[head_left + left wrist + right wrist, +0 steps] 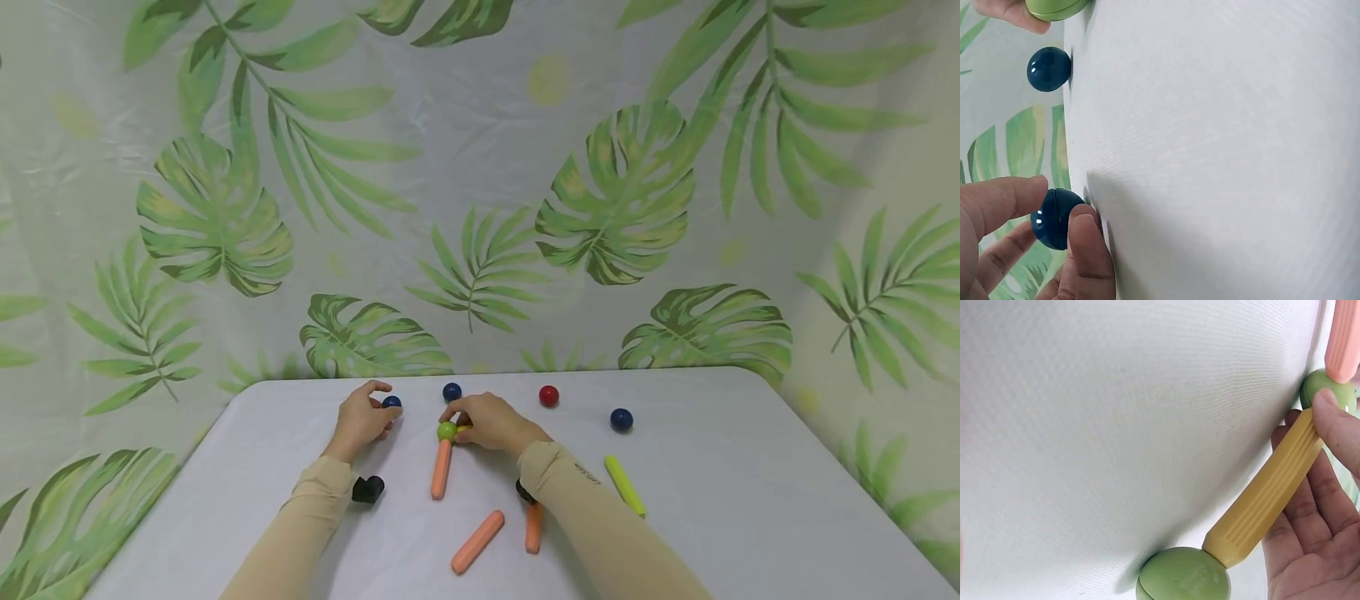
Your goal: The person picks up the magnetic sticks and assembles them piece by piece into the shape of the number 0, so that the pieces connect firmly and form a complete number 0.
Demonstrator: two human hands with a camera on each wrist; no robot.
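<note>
In the left wrist view, my left hand pinches a shiny blue ball with a seam; the head view places that hand at the table's back left. My right hand curls round a ridged yellow stick, its thumb at the far end. That end meets a green ball, from which a salmon-pink stick extends. Another green ball sits on the stick's near end; the hand covers it in the head view.
On the white table, another blue ball lies between the hands. A red ball, a blue ball and a yellow-green stick lie to the right. Two loose salmon sticks lie in front, one partly behind the right forearm.
</note>
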